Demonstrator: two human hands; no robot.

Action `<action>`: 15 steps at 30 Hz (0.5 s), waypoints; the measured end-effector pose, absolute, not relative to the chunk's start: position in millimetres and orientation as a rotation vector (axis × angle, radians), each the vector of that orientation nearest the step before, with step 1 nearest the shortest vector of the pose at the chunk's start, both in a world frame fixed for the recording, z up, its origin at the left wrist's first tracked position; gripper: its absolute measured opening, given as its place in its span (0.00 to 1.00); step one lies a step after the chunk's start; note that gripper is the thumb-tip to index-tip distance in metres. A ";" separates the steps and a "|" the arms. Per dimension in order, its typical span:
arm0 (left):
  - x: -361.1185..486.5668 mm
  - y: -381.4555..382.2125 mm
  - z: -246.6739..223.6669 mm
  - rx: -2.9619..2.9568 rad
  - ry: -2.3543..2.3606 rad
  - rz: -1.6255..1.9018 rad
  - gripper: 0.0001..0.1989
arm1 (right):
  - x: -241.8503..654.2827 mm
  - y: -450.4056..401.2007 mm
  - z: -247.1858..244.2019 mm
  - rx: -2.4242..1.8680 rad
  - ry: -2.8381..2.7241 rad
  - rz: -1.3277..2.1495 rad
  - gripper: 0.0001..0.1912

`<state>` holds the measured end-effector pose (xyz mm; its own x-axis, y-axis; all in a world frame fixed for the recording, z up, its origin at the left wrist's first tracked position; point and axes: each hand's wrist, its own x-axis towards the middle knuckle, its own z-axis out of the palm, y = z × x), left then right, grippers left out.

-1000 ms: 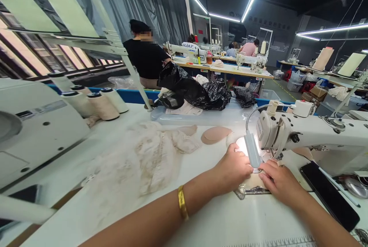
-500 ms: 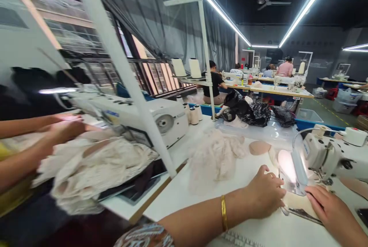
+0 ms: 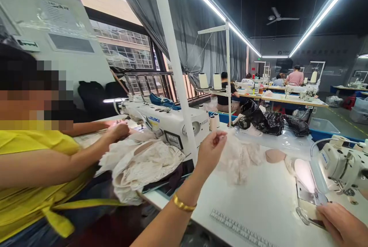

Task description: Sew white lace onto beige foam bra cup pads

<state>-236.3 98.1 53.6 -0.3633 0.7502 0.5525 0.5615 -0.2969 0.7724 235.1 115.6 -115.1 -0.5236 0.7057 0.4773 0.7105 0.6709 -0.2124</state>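
Note:
My left hand (image 3: 211, 151), above a gold bracelet, is raised at the table's left side with its fingers pinched together. Beside its fingertips lies a heap of sheer pale lace fabric (image 3: 240, 161); whether the fingers grip any of it I cannot tell. My right hand (image 3: 340, 220) is low at the right, fingers closed at the front of the sewing machine's lit metal plate (image 3: 309, 193). A shiny metal piece (image 3: 302, 215) shows by its fingertips; what they hold is hidden. The white sewing machine head (image 3: 342, 162) stands behind this hand.
A beige oval pad (image 3: 275, 156) lies behind the plate. Ruler markings (image 3: 238, 228) run along the table front. Black plastic bags (image 3: 267, 122) lie at the back. At left, a co-worker in yellow (image 3: 37, 159) works at another machine (image 3: 172, 120), beside piled cream fabric (image 3: 143, 162) and a white post (image 3: 174, 63).
My left hand has left the plate area and moved left and up to beside the lace. My right hand stays near the plate. The view has turned left, showing more of the co-worker.

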 end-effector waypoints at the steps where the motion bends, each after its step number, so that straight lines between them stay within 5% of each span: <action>1: -228.3 93.6 64.0 1.680 1.669 1.776 0.12 | 218.7 101.9 -100.5 -1.072 -2.300 0.098 0.13; 4: -181.1 72.3 77.5 1.811 1.306 1.645 0.10 | 161.9 58.3 -56.0 -1.046 -2.122 0.647 0.16; 7: -128.4 49.4 60.4 1.932 0.934 1.168 0.11 | 111.6 35.8 -23.9 -0.924 -1.760 1.144 0.38; 11: -102.7 45.4 15.1 1.682 0.879 1.256 0.18 | 88.2 38.5 -12.0 -0.947 -1.410 1.331 0.29; 15: -101.8 59.7 -12.9 1.141 0.935 1.072 0.37 | 96.9 34.3 -13.7 -0.944 -1.285 1.437 0.30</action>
